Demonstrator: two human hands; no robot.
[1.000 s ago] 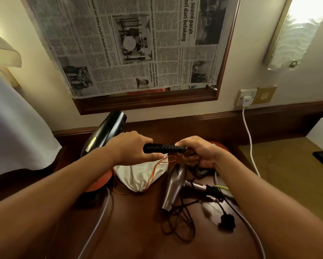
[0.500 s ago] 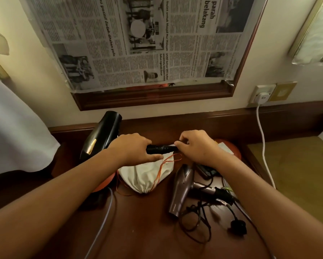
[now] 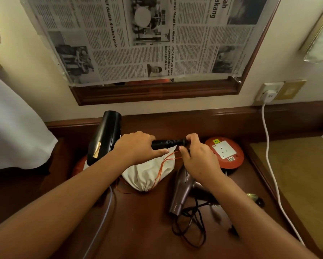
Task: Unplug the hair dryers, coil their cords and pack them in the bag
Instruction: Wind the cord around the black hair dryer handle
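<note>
Fingers (image 3: pixel 189 136) apparently pinching black dryer (image 3: pixel 104 135) handle-end

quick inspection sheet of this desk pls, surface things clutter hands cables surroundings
surface: dark brown wooden desk, bare wood at the near middle
job's things: black hair dryer held above the desk; mauve hair dryer lying on it; white drawstring cloth bag with orange cord between them
clutter: round red extension reel with a white socket face
hands: left hand holds the black dryer's grip; right hand pinches the grip's end
cables: loose black cord tangled by the mauve dryer; white cable plugged into the wall socket
surroundings: newspaper sheet over a wood-framed mirror
</note>
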